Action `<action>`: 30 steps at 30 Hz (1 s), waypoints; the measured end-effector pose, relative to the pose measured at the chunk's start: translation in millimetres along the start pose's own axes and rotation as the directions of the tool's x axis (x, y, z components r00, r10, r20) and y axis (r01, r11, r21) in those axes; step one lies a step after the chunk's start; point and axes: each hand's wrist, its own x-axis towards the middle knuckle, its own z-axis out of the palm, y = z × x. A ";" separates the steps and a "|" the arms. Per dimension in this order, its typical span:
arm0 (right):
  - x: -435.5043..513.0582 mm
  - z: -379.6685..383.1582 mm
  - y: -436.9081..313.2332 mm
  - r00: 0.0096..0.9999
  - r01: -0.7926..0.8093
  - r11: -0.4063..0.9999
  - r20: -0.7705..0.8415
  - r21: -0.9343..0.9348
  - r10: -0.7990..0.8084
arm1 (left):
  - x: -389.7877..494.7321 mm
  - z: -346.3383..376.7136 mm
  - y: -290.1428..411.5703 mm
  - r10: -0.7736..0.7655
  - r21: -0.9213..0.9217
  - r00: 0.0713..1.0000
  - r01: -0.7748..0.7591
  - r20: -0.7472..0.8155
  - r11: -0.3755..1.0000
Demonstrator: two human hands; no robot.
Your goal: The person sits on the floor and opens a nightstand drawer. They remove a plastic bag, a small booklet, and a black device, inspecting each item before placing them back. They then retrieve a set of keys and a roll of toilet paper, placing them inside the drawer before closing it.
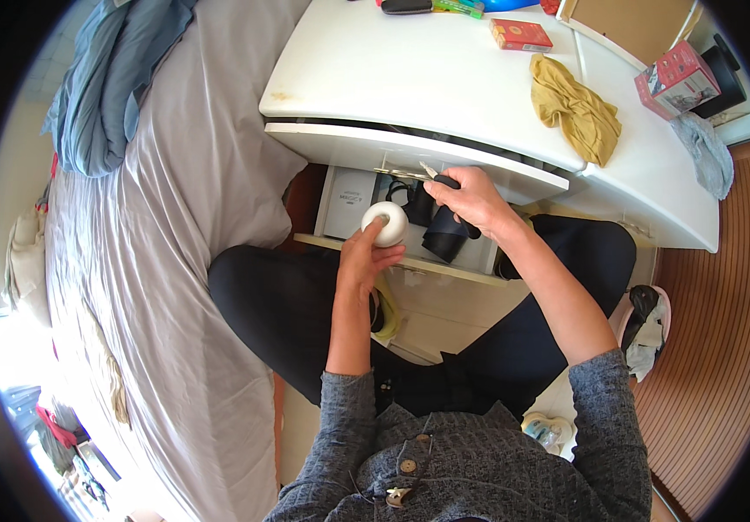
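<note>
My left hand grips a round white object, its thumb pressed into the hollow at the middle. To the right of it, my right hand is closed on a black-handled tool with a pale metallic tip; its exact kind cannot be told. Both hands are over an open lower drawer. Inside it lie a white box bearing writing, a black cylindrical object and a black cable. The upper drawer stands slightly open above them.
On the white cabinet top lie a yellow cloth, a red packet, a black case and a pink box. A bed with a grey sheet is at the left. A bin stands at the right.
</note>
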 end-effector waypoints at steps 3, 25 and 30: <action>-2.7 -0.6 -0.5 0.999 0.029 0.999 -0.022 0.015 -0.029 | 11.4 3.1 2.8 -0.030 0.120 0.997 0.039 -0.076 0.992; -0.1 1.1 -1.5 0.993 0.112 0.992 -0.036 -0.059 -0.114 | 118.0 19.5 9.8 -0.048 0.731 0.958 0.249 -0.284 0.636; 2.3 1.1 0.0 0.992 0.112 0.992 -0.053 -0.060 -0.115 | 109.6 23.4 11.2 0.030 0.652 0.953 0.182 -0.300 0.736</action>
